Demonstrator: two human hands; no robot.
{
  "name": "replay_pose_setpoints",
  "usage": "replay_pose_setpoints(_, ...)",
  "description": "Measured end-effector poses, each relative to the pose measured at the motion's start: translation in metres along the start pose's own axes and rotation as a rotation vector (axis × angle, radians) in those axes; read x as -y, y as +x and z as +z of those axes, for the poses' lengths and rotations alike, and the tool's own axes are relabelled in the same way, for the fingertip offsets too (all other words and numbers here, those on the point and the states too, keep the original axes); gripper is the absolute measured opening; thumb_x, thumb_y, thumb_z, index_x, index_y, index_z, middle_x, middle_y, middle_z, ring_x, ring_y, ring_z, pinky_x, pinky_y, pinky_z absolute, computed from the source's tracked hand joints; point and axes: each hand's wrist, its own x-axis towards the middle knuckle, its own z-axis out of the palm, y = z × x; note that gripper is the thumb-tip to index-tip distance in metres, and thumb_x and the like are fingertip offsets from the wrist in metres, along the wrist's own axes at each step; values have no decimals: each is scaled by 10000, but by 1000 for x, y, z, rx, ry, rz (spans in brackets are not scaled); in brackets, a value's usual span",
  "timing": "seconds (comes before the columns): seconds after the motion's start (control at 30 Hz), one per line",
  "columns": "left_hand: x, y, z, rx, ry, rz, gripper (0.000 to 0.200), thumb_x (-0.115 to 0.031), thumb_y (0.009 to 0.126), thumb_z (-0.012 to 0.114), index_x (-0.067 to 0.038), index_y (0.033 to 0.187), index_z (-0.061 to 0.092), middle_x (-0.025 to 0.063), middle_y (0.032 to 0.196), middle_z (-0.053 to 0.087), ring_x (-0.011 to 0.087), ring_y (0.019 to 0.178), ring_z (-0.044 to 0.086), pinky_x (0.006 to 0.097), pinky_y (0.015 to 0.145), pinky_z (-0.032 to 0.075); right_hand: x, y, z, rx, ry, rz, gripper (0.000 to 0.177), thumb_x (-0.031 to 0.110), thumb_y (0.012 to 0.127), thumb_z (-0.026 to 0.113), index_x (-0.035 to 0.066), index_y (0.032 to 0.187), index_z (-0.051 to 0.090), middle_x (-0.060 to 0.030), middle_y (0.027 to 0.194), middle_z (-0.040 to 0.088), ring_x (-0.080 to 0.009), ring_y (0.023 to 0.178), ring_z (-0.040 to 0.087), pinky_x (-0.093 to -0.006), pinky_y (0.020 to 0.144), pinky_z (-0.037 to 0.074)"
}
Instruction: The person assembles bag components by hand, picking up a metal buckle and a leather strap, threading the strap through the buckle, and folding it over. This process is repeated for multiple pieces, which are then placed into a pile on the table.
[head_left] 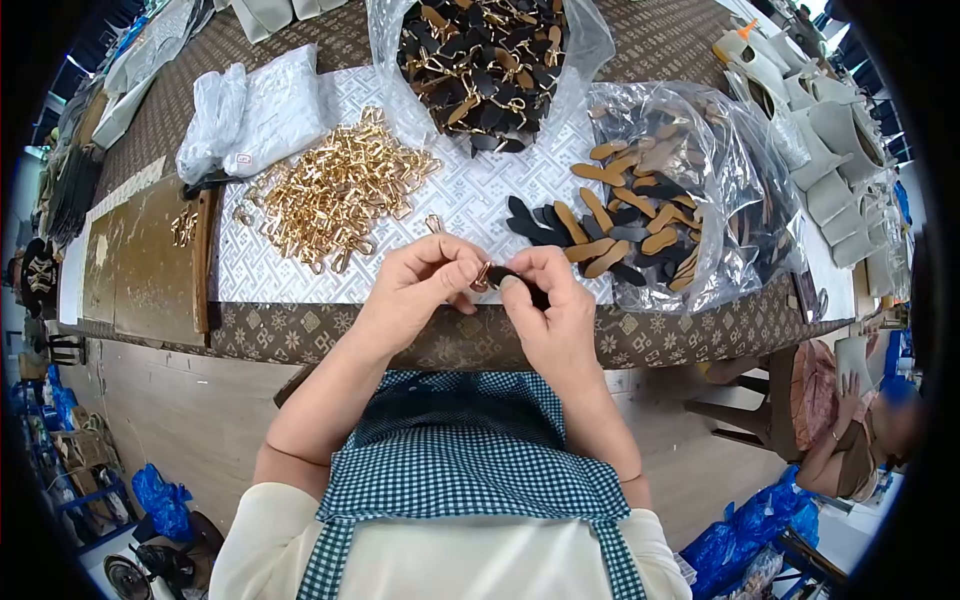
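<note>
My left hand (430, 283) pinches a gold metal clasp (482, 277) between thumb and fingers, over the table's front edge. In my right hand (545, 300) is a dark leather tab (515, 283), its end meeting the clasp; whether it passes through the ring is hidden by my fingers. A heap of gold clasps (345, 190) lies to the left, with a single clasp (434, 223) just beyond my left hand. Loose black and brown leather tabs (600, 225) spread to the right, partly in a clear plastic bag (740, 200).
At the back, an open plastic bag (590, 40) holds tabs joined with clasps. White plastic packets (270, 110) lie behind the heap. A brown board (145, 265) is at left. Pale bags (845, 150) line the right side. A seated person (850, 430) is at lower right.
</note>
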Motion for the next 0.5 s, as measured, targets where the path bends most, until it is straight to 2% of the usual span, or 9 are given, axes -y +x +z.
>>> replay_pose_setpoints(0.2,9,0,-5,71,-46,-8,139,-133,915,689,-14,969,642,33,877,649,99,751,618,240,661,533,7,-3,-1,112,118,57,135,58,886,624,15,991,551,-105,756,661,-131,647,642,-289,607,506)
replay_pose_setpoints(0.3,9,-1,-6,76,-23,-52,139,-130,912,693,-10,960,643,37,871,649,94,739,612,235,665,526,5,-6,2,98,243,12,196,57,880,643,23,1058,566,-92,770,660,-136,634,628,-281,611,504)
replay_pose_setpoints(0.37,8,-2,-6,86,-1,-77,149,-139,912,695,-5,952,644,35,872,644,89,743,604,231,675,514,13,-7,-6,226,73,43,318,99,859,692,46,1149,573,-93,810,683,-150,663,657,-274,634,520)
replay_pose_setpoints(0.4,6,-3,-6,95,18,-84,157,-147,913,696,-3,949,645,32,875,638,86,750,599,229,681,506,12,-8,-1,197,76,30,412,142,821,745,77,1196,587,-88,818,690,-161,674,669,-275,641,527)
replay_pose_setpoints(0.43,5,-3,-6,105,37,-91,166,-155,914,696,-1,945,645,29,877,632,83,756,593,226,688,498,7,-9,2,149,58,-18,391,129,814,757,59,1164,598,-74,815,685,-132,688,652,-259,643,517)
replay_pose_setpoints(0.47,11,-3,-10,129,184,4,176,-173,925,685,-2,926,640,17,896,606,75,779,565,220,705,470,0,-10,6,101,41,-65,370,116,806,769,40,1131,610,-60,812,680,-104,702,634,-243,646,507)
replay_pose_setpoints(0.5,12,-3,-9,128,205,33,177,-176,928,680,-5,917,637,15,901,599,74,784,559,220,707,465,-4,-11,8,54,25,-112,349,103,799,782,22,1098,621,-46,809,676,-75,715,617,-228,649,497)
